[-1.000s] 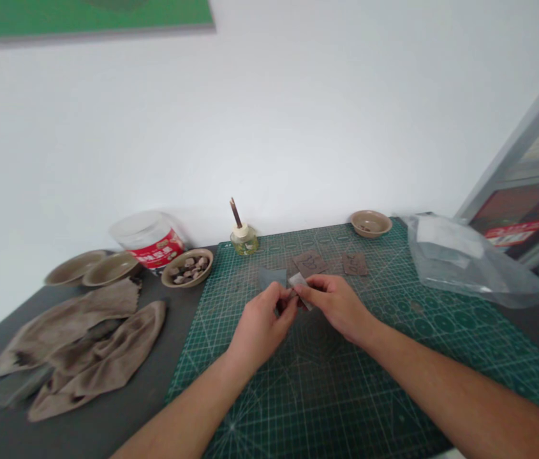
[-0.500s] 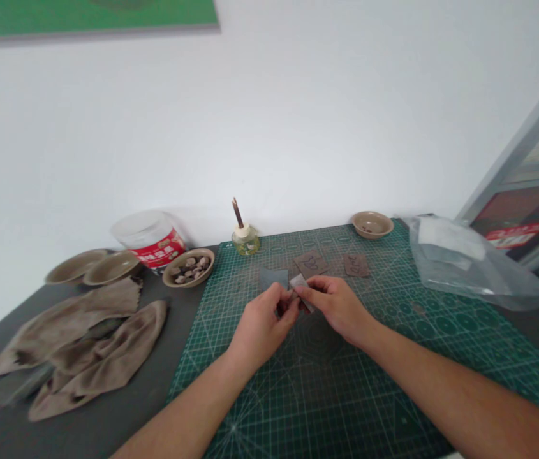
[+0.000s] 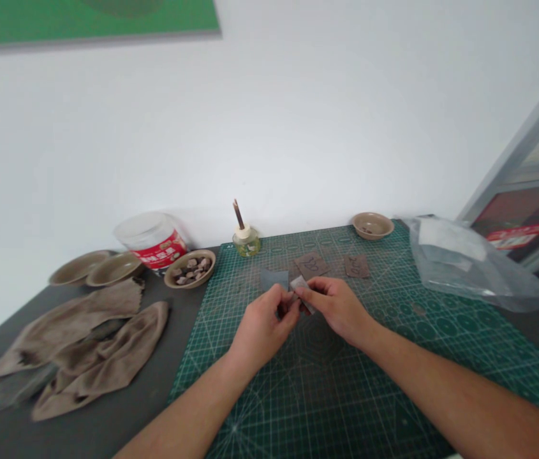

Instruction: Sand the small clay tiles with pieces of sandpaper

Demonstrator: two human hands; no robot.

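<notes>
Over the cutting mat, my two hands meet close together. My right hand (image 3: 339,306) is closed, thumb and fingers pinching a small grey piece of sandpaper (image 3: 302,284). My left hand (image 3: 264,325) is closed too, its fingertips pressed against the sandpaper's left side. Whatever small thing those fingertips hold is mostly hidden; a dark reddish-brown bit shows beneath the fingers. Just behind my hands lies a flat grey sandpaper square (image 3: 273,278). Two brown squares with dark handwriting, a left one (image 3: 311,264) and a right one (image 3: 356,266), lie farther back.
The green cutting mat (image 3: 250,408) covers much of the dark table. Along its left stand a bowl of brown chunks (image 3: 192,271), a plastic tub (image 3: 152,239), two bowls and crumpled brown cloths (image 3: 106,363). Behind are a reed bottle (image 3: 246,242) and small bowl (image 3: 373,226); right, a plastic bag (image 3: 470,261).
The whole view has shifted very slightly. My hands keep nearly the same pose and hold, with no clear movement of the sandpaper between them.
</notes>
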